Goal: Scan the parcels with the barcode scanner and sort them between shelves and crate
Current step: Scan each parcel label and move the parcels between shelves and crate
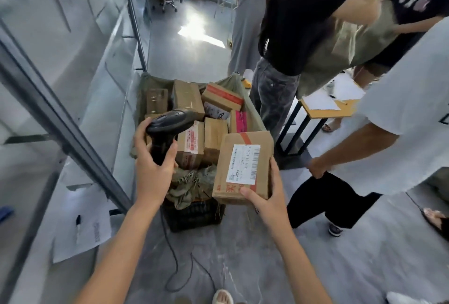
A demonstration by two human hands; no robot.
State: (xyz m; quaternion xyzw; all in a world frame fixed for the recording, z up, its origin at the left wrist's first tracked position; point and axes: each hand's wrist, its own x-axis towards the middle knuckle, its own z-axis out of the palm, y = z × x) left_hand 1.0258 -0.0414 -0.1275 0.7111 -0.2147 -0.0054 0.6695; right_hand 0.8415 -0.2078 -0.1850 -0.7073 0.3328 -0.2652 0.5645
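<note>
My left hand (153, 165) grips the handle of a black barcode scanner (167, 124), whose head points away over the parcels. My right hand (267, 197) holds a brown cardboard parcel (233, 158) from below and at its right side, thumb on its near edge. The parcel's top faces me and carries a white label with a barcode (244, 164). Just beyond, a black crate (192, 216) lined with an olive sack holds several more cardboard parcels (187, 99).
White shelving with grey metal posts (65, 119) runs along the left, with a sheet of paper and a pen (77, 228) on it. The scanner's cable (175, 262) loops over the floor. Three people stand at right, around a small yellow-topped table (325, 112).
</note>
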